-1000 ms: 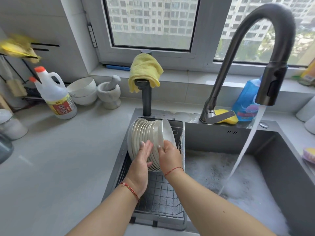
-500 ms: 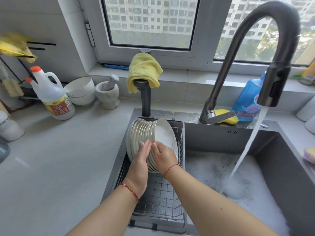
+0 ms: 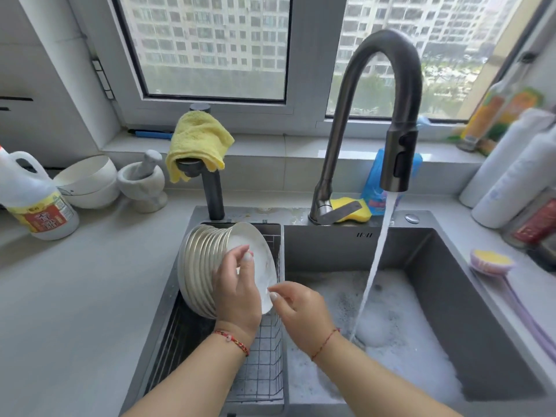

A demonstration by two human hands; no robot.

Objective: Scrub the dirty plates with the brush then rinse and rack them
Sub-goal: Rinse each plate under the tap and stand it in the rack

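Observation:
Several plates (image 3: pixel 197 266) stand on edge as a stack in the wire rack (image 3: pixel 264 365) in the sink's left compartment. The front plate (image 3: pixel 260 248) is white with brownish smears and leans rightward off the stack. My left hand (image 3: pixel 237 287) curls over that plate's near rim, with a fingertip on its face. My right hand (image 3: pixel 301 308) pinches its lower right rim. The brush (image 3: pixel 493 261), with a yellow head and a purple handle, lies on the counter right of the sink, away from both hands.
The dark faucet (image 3: pixel 400 158) runs a stream of water (image 3: pixel 373 272) into the foamy right basin (image 3: pixel 436 296). A yellow sponge (image 3: pixel 358 210) and a blue bottle sit behind it. A yellow cloth (image 3: pixel 197 142) hangs on a post. Bowls, a mortar and a jug (image 3: pixel 36 203) stand at the left.
The front plate has tipped off the stack toward the right. My right hand slid from its upper edge down to the lower right rim. My left hand's fingers curled onto it.

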